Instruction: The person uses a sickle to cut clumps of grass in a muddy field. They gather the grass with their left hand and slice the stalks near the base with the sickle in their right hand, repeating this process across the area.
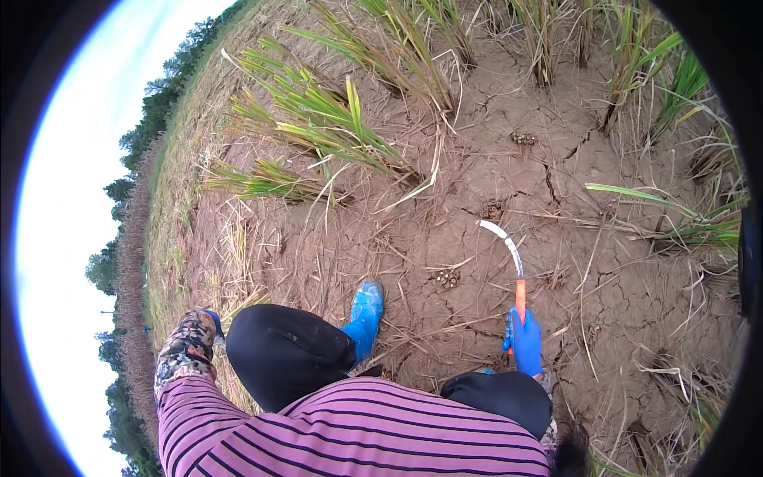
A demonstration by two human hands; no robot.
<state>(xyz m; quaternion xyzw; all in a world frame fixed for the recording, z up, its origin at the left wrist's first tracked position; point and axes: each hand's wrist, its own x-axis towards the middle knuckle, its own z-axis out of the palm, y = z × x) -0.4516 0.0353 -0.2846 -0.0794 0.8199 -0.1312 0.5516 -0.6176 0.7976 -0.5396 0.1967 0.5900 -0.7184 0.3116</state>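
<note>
My right hand, in a blue glove, grips the orange handle of a sickle. The sickle's curved pale blade points away from me over cracked brown soil, its tip bending left. Out at the far left, my left hand shows only as a bit of blue glove beyond a flowered sleeve. Its fingers are hidden, so what it holds cannot be seen. Yellowish straw lies beside it, behind my left knee. A cut stubble clump sits left of the blade.
Standing clumps of green and yellow rice-like stalks lean ahead of me, with others at the upper right. Another stubble clump lies near the blade tip. My blue boot rests on straw-strewn soil. Trees line the field's edge.
</note>
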